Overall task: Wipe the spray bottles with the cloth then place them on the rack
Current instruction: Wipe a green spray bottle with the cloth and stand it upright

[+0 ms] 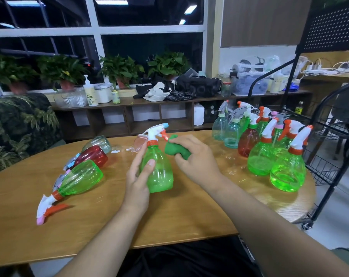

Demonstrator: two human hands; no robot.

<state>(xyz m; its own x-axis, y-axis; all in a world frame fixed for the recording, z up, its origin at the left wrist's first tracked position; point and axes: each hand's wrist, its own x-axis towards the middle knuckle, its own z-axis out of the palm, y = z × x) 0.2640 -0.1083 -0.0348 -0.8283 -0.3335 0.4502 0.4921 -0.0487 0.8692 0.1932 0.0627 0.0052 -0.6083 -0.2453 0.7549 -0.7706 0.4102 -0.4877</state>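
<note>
Right now L hand (138, 180) wraps thumb & fingers round the upright green spray bottle (159, 172) mid-table (169, 216), R hand (197, 158) pinches the bunched green cloth (176, 149) beside its neck, w/ lying bottles (79, 176) left, upright bottles (285, 172) by the rack (327, 160).

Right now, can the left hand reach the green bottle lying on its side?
Probably yes: only bare table separates the left hand from the lying green bottle, but it holds another bottle.
</note>
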